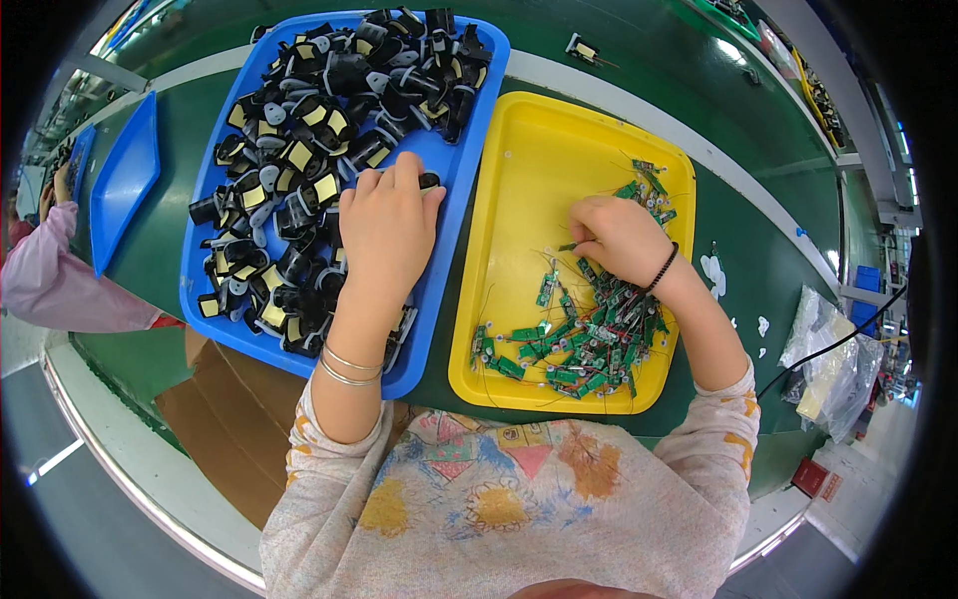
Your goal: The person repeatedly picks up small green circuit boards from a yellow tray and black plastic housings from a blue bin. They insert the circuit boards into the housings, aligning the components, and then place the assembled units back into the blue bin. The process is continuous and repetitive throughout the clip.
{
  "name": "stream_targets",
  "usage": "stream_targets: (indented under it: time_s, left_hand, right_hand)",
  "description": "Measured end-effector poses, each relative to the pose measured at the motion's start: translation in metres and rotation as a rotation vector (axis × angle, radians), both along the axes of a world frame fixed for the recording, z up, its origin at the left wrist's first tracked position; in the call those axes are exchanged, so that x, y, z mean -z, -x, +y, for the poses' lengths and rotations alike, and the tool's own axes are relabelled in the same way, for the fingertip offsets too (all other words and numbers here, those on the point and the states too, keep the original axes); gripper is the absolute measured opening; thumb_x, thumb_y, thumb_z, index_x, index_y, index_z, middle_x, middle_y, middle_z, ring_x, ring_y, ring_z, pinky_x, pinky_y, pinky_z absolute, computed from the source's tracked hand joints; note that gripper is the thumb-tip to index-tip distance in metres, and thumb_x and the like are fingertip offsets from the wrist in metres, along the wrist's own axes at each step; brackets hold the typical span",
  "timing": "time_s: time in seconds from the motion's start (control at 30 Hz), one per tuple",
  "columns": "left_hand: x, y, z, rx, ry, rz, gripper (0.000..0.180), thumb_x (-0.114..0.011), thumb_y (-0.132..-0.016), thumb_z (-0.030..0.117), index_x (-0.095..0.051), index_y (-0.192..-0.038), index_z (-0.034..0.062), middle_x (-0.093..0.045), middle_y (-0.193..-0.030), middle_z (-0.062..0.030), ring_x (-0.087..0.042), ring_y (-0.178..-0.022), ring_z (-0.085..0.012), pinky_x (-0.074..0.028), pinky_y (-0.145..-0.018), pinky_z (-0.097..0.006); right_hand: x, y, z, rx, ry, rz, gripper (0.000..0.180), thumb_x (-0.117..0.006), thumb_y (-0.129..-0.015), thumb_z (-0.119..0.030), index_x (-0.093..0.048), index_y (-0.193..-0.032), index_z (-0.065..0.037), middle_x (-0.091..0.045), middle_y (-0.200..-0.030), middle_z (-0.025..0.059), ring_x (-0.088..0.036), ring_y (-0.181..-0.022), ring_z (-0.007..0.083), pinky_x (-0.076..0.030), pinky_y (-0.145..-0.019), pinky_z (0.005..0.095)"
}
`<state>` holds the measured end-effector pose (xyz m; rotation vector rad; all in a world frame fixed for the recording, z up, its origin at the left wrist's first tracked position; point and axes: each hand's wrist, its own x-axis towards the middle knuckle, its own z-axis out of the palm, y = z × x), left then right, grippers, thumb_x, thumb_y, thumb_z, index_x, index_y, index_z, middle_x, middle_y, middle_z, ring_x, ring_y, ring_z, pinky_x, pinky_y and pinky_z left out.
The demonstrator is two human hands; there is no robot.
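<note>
My left hand (pixel 391 228) is over the right side of a blue tray (pixel 461 185), its fingers curled around a black plastic part (pixel 429 181) that mostly hides beneath them. To its left lies a heap of similar black plastic parts (pixel 299 155) with pale yellow pads and grey tabs. My right hand (pixel 621 238) reaches into a yellow tray (pixel 519 160), thumb and fingers pinched together on a small green circuit board (pixel 568 247), of which only an end shows. Below and beside that hand lies a pile of green circuit boards (pixel 599 339) with thin wires.
Both trays rest on a green table (pixel 778 250). A separate blue tray (pixel 125 190) stands at left, near another person's pink sleeve (pixel 70 270). Clear plastic bags (pixel 828 359) and white scraps (pixel 714 275) lie at right. One loose part (pixel 589 50) sits beyond the yellow tray.
</note>
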<state>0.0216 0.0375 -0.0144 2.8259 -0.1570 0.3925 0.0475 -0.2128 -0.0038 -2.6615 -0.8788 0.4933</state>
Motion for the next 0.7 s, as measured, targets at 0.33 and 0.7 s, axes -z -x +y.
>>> stream_targets:
  time_s: [0.33, 0.7]
  left_hand:
    - [-0.016, -0.001, 0.001, 0.091, 0.623, -0.026, 0.011, -0.062, -0.075, 0.01, -0.059, -0.085, 0.0073, -0.059, -0.078, -0.0048, -0.055, -0.074, -0.016, -0.041, -0.061, -0.027]
    - [-0.022, 0.032, -0.041, 0.444, 1.505, 0.567, 0.022, -0.063, -0.076, 0.003, -0.055, -0.096, -0.0017, -0.057, -0.093, -0.0071, -0.056, -0.088, -0.0136, -0.046, -0.076, -0.025]
  right_hand:
    - [-0.032, 0.033, 0.026, 0.429, -1.358, 0.459, 0.011, -0.058, -0.08, -0.002, -0.053, -0.089, 0.001, -0.056, -0.088, 0.0053, -0.06, -0.071, 0.0131, -0.05, -0.066, 0.0242]
    - [-0.019, 0.047, 0.03, 0.32, -1.598, 0.687, 0.016, -0.058, -0.081, -0.003, -0.051, -0.094, 0.0, -0.055, -0.09, 0.0067, -0.058, -0.075, 0.0126, -0.048, -0.069, 0.0233]
